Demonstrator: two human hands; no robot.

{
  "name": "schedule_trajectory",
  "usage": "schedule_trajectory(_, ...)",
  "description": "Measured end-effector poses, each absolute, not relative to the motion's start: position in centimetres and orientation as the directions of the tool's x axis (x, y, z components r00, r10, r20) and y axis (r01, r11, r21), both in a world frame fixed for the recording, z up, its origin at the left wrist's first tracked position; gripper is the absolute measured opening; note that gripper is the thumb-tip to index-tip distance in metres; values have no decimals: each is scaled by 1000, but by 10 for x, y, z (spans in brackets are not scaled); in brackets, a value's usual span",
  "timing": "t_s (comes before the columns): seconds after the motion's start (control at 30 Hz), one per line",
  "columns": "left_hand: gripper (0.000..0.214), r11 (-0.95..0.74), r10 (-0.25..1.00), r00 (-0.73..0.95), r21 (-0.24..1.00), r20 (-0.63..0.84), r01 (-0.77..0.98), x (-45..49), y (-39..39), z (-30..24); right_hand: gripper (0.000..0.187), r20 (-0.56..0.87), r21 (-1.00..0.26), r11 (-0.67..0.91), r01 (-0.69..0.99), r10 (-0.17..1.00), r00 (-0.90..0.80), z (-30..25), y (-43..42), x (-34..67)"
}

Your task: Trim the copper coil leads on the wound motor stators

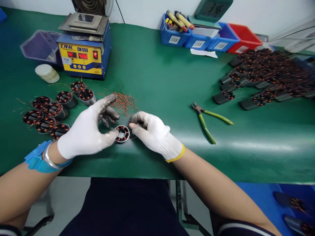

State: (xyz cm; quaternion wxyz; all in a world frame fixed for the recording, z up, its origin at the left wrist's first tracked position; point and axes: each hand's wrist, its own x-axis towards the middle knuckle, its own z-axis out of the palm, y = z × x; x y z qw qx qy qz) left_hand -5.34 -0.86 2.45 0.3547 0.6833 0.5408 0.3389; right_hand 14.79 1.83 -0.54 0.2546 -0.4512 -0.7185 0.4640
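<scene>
A small motor stator (pixel 122 134) with a metal rim and copper windings stands upright on the green bench. My left hand (pixel 92 127), in a white glove with grey-stained fingers, has its thumb tip at the stator's left rim; its other fingers are spread above. Just right of the stator is my right hand (pixel 151 129), gloved in white, thumb and fingers pinched together. Whatever lies in that pinch is too small to name. Behind both hands lies a pile of copper wire clippings (pixel 124 103). Diagonal cutters (pixel 204 119) with green handles rest apart from my right hand, jaws open.
Several wound stators (pixel 55 109) stand at left, and a large blurred group (pixel 268 75) fills the right. A yellow-and-blue CM558 unit (pixel 82 57) stands behind, beside a purple bin (pixel 40 46) and white round object (pixel 47 73). Blue boxes (pixel 199 41) and a red box (pixel 243 36) line the back.
</scene>
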Motion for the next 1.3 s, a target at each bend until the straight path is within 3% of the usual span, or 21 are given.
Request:
schedule_trajectory(0.13,86,-129,963,256,691,-84,711,-56,-7,25,26,-74,-894,170,415,857,-510,-5,19,151)
schedule_trajectory(0.33,66,-32,994,111,879,-23,475,-41,-6,15,48,-90,-951,115,286,783,-616,-10,19,153)
schedule_trajectory(0.57,66,-4,1000,23,944,-4,330,-33,-5,15,43,36,-853,327,406,814,-579,-5,19,147)
schedule_trajectory(0.73,66,-21,1000,-8,949,25,314,-33,-3,11,55,-79,-957,114,266,782,-618,-9,23,144)
schedule_trajectory(0.83,64,-39,999,12,939,37,341,-33,-4,12,45,-53,-963,122,241,788,-613,-8,25,141)
schedule_trajectory(0.93,70,-75,996,87,872,37,484,-37,-8,18,27,-15,-934,204,294,798,-603,-6,26,140)
schedule_trajectory(1.03,91,-173,964,267,718,-19,674,-42,-9,25,23,-31,-934,190,302,800,-599,-5,27,143)
schedule_trajectory(1.1,77,-247,923,374,596,-97,764,-43,-8,27,24,-28,-931,194,310,807,-589,-4,26,146)
schedule_trajectory(1.2,31,-278,895,406,480,-186,832,-41,-5,25,25,-51,-891,221,396,819,-571,1,21,151)
schedule_trajectory(1.3,30,-265,904,389,480,-180,837,-40,-4,21,28,-134,-827,205,524,833,-537,8,14,155)
